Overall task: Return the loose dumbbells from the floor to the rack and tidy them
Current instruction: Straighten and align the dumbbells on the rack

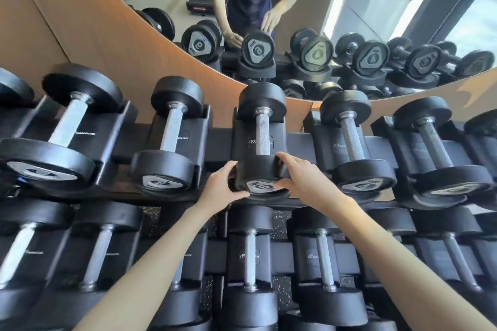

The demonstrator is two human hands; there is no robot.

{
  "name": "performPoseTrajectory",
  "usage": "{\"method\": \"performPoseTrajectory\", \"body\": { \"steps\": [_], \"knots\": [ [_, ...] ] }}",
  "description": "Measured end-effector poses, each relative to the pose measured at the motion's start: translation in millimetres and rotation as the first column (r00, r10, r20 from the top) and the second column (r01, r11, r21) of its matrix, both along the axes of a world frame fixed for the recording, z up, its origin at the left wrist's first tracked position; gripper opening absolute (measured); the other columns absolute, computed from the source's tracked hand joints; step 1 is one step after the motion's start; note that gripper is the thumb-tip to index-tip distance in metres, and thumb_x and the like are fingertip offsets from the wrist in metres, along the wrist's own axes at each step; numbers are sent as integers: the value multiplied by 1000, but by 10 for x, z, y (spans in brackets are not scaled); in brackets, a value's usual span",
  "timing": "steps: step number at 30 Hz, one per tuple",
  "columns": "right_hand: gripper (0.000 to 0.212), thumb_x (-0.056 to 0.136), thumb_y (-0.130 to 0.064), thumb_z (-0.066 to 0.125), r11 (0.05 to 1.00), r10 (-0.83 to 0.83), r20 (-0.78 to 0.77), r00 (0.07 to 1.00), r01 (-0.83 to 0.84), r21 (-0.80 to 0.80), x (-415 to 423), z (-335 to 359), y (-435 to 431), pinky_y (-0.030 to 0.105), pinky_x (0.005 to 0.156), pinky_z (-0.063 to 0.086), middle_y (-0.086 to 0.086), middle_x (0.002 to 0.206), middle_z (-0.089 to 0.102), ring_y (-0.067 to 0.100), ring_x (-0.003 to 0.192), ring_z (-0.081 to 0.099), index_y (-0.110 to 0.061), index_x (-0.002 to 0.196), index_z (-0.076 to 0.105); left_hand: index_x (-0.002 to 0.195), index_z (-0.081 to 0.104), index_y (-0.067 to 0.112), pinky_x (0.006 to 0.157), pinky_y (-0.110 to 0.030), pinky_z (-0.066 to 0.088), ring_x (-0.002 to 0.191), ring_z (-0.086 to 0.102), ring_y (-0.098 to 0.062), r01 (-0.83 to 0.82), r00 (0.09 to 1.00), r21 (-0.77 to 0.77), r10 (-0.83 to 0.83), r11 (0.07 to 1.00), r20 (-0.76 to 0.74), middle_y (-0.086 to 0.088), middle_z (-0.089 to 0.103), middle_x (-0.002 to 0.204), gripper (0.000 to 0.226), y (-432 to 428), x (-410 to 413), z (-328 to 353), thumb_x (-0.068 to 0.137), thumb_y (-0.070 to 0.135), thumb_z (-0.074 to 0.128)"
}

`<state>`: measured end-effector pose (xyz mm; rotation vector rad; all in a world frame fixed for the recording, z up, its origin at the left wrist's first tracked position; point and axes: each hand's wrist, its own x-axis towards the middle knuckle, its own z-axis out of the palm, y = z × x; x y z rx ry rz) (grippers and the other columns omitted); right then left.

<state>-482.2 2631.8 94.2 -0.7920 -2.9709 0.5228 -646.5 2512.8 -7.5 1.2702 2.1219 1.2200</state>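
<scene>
The black rubber-headed dumbbell (262, 134) with a knurled steel handle lies in the middle cradle on the upper tier of the black rack (218, 140). The left hand (219, 187) and the right hand (305, 177) curl their fingers round its near head. Tidying, I'd say; next, a small squaring twist.

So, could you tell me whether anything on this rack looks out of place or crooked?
Nothing stands out. Every dumbbell in view lies seated in the rack. The left hand and right hand grip the near end of the middle dumbbell, which sits straight like its neighbours.
</scene>
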Motion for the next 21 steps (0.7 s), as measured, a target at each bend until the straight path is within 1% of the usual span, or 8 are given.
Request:
{"method": "performPoseTrajectory", "body": {
  "steps": [4,8,9,11,12,14,16,21],
  "knots": [
    [61,84,-25,66,999,-40,-44,998,39,-24,55,-39,20,34,79,37,10,117,59,34,102,54,-16,136,36,110,57,12,86,-29,49,91,62,-12,48,998,-52,-50,997,-39,10,63,97,65,45,-71,76,54,15,90],
    [55,83,-11,66,980,-123,-192,974,88,-179,190,-209,103,29,80,43,1,101,57,21,85,56,-13,131,40,94,53,21,68,-28,42,83,59,-20,125,957,-168,-164,978,-241,4,62,87,50,63,-81,375,57,19,86],
    [53,83,-6,65,959,-162,-225,961,99,-265,236,-274,127,26,84,47,2,101,61,16,89,61,-12,129,41,91,50,23,65,-28,38,81,58,-21,147,928,-198,-204,969,-312,4,61,85,47,68,-79,469,58,20,84],
    [50,83,4,62,909,-231,-276,933,106,-403,316,-400,149,8,86,43,-6,108,61,-5,102,59,-10,126,41,90,50,22,64,-28,35,80,55,-19,163,841,-261,-272,952,-467,4,60,85,41,86,-61,660,62,24,79],
    [51,83,7,60,892,-251,-286,925,106,-439,335,-453,148,2,82,40,-9,111,58,-8,106,54,-8,127,39,88,49,21,64,-28,34,81,54,-20,157,785,-288,-296,945,-544,3,60,85,38,102,-45,739,63,26,77],
    [56,83,6,61,871,-267,-295,917,99,-481,334,-540,139,-4,74,36,-5,119,52,-1,112,47,-4,132,36,85,49,19,64,-29,35,83,56,-23,131,712,-321,-314,938,-628,1,62,86,33,127,-23,810,65,26,74],
    [59,83,2,63,876,-252,-316,915,77,-476,316,-625,173,-6,75,34,-3,122,48,-2,113,43,-4,135,34,92,57,17,68,-31,41,87,58,-24,110,736,-318,-292,942,-611,-1,64,91,32,124,-10,799,66,23,73],
    [62,83,-4,66,880,-189,-335,923,8,-475,300,-689,251,-7,81,30,-4,120,49,2,117,42,-4,136,34,111,63,18,80,-36,50,90,61,-22,55,904,-243,-151,969,-399,-1,68,101,49,24,27,675,64,18,78]
  ]
}}
